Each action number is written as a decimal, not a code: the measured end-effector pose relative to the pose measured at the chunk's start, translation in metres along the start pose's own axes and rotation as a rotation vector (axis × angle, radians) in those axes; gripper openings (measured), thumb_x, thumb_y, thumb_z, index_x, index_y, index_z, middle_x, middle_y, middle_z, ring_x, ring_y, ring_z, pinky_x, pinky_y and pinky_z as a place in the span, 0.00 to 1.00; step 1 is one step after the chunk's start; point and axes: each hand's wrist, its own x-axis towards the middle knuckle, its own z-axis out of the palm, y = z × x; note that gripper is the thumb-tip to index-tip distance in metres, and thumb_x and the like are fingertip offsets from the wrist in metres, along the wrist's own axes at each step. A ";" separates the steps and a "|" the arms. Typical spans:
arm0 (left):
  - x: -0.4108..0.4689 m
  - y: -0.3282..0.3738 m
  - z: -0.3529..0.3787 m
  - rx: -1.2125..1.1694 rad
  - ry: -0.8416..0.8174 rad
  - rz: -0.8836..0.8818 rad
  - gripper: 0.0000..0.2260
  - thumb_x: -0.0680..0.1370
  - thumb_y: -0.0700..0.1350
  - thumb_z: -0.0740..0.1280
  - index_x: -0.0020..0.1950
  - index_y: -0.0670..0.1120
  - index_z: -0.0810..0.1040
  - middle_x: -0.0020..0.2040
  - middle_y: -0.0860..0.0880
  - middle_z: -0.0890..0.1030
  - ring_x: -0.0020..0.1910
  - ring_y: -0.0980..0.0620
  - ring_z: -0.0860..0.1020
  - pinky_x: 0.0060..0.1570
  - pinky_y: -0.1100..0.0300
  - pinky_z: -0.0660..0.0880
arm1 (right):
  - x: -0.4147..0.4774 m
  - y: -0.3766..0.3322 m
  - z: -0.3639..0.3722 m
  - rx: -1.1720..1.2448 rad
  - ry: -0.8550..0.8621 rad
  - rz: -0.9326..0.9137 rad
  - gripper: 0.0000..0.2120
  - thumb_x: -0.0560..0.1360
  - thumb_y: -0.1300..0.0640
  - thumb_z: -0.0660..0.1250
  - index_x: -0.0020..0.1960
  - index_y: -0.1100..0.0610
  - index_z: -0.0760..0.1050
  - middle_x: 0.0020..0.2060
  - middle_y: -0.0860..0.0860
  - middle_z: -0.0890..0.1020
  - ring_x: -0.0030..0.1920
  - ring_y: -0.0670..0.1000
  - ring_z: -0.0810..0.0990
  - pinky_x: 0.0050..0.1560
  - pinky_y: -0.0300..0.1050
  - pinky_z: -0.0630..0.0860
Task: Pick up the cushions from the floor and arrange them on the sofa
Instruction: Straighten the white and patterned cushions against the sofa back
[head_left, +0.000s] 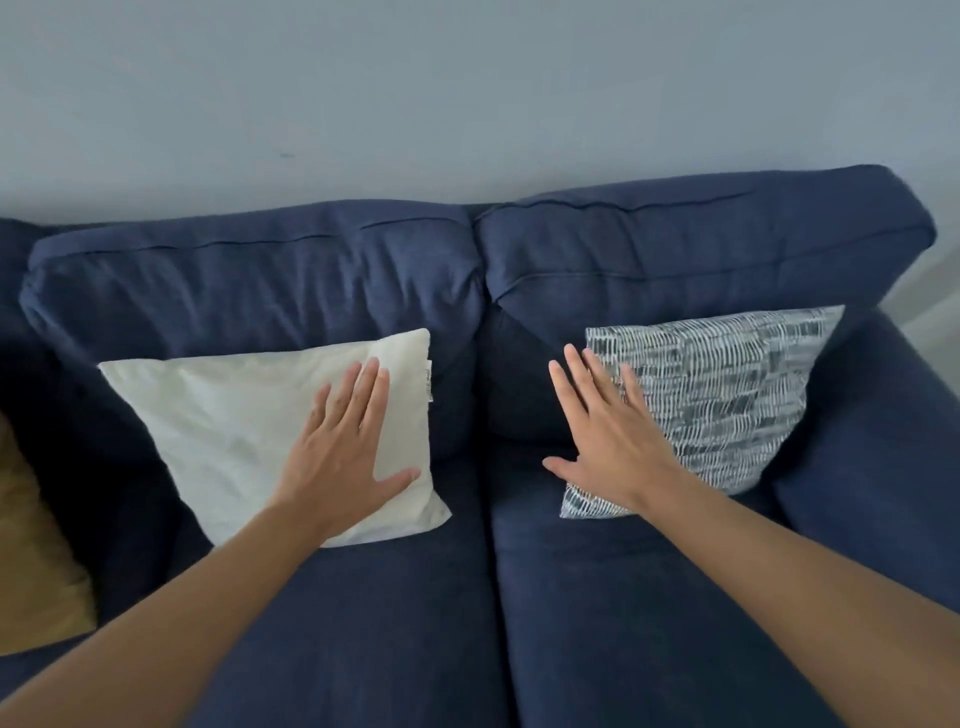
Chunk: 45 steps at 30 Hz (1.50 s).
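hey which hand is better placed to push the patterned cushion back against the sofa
The right hand. It lies open on the near edge of the patterned cushion, which leans on the sofa backrest. The left hand lies flat on the white cushion, across the seat gap.

Two cushions lean on the navy sofa (623, 597) back — white cushion (223, 431) left, patterned cushion (727, 395) right.

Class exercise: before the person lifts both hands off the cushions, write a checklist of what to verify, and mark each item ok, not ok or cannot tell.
1. White cushion leans on the sofa backrest: ok.
2. Patterned cushion leans on the backrest: ok.
3. Left hand flat and open, gripping nothing: ok.
4. Right hand flat and open: ok.
5. Floor free of cushions: cannot tell, out of view.
6. Mustard cushion placed properly: cannot tell, mostly cut off.
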 end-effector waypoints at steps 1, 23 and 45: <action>0.005 0.021 -0.003 0.004 0.001 0.005 0.49 0.73 0.70 0.56 0.82 0.37 0.51 0.83 0.40 0.54 0.83 0.41 0.51 0.78 0.39 0.55 | -0.008 0.018 0.000 0.008 -0.003 -0.005 0.54 0.73 0.34 0.67 0.82 0.59 0.41 0.82 0.60 0.43 0.82 0.59 0.42 0.79 0.66 0.46; 0.041 0.278 -0.035 -0.095 0.006 0.072 0.50 0.74 0.72 0.58 0.83 0.40 0.49 0.84 0.43 0.50 0.83 0.44 0.48 0.79 0.42 0.52 | -0.119 0.185 0.011 0.062 -0.044 -0.048 0.54 0.75 0.31 0.61 0.80 0.58 0.32 0.80 0.58 0.33 0.80 0.58 0.34 0.78 0.63 0.39; 0.124 0.369 0.020 0.099 -0.055 0.014 0.51 0.75 0.71 0.59 0.83 0.39 0.44 0.83 0.39 0.41 0.82 0.41 0.39 0.79 0.38 0.44 | -0.078 0.281 0.095 0.062 0.051 -0.146 0.56 0.73 0.28 0.61 0.82 0.59 0.38 0.82 0.60 0.41 0.81 0.61 0.41 0.78 0.67 0.47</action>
